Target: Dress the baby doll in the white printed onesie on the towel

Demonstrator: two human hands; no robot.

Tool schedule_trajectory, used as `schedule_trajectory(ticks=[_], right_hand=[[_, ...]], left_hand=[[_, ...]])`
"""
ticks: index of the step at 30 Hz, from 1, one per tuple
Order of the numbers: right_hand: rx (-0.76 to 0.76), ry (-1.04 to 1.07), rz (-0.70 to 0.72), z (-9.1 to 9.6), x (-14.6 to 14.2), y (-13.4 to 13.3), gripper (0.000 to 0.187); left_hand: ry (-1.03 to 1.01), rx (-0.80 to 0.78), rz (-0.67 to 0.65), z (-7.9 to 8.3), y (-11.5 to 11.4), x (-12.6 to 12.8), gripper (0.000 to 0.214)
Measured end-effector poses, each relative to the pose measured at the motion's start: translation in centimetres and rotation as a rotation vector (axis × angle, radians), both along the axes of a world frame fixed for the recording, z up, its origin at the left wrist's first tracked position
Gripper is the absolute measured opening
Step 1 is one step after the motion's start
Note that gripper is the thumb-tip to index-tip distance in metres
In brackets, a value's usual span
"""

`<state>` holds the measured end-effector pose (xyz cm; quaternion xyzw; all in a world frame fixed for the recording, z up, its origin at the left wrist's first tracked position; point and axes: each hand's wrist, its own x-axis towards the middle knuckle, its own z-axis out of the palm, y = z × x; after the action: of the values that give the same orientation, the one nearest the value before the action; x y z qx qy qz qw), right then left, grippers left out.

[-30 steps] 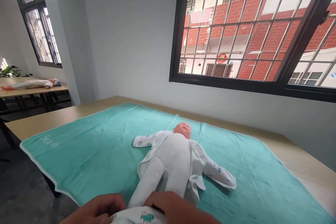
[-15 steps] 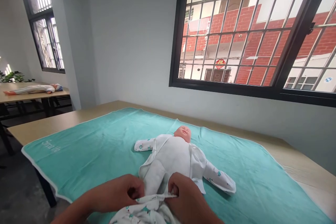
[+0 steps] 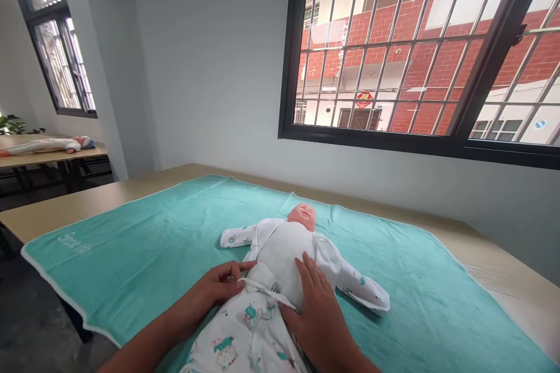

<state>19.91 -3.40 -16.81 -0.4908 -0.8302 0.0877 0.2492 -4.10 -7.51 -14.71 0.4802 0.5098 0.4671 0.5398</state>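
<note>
A baby doll (image 3: 280,250) lies on its back, head away from me, its white torso bare between the sides of an opened white shirt (image 3: 363,292) with printed sleeves. White printed baby pants (image 3: 245,332) cover its legs, the waistband lying across the lower belly. At the left end of the waistband, my left hand (image 3: 216,285) pinches the cloth between thumb and fingers. My right hand (image 3: 318,309) rests on the doll's right-hand side in view, fingers stretched out and thumb by the waistband. The feet are out of view.
A turquoise blanket (image 3: 153,245) with a pale border lies under the doll on a wooden table (image 3: 79,201). Behind it are a wall and a barred window (image 3: 371,52). Another doll (image 3: 48,145) lies on a farther table at left.
The bunched pants have moved up the doll's legs to its belly and spread out flatter. My right hand has gone from a pinch on the waistband to stretched fingers.
</note>
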Motion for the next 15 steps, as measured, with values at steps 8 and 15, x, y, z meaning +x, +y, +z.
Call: schedule_trajectory(ticks=[8, 15], right_hand=[[0.083, 0.058, 0.004, 1.3, 0.4, 0.8, 0.042], [0.007, 0.394, -0.005, 0.4, 1.5, 3.6, 0.026]], left_hand=[[0.512, 0.311, 0.08, -0.4, 5.2, 0.9, 0.029], [0.783, 0.459, 0.089, 0.4, 6.6, 3.1, 0.022]])
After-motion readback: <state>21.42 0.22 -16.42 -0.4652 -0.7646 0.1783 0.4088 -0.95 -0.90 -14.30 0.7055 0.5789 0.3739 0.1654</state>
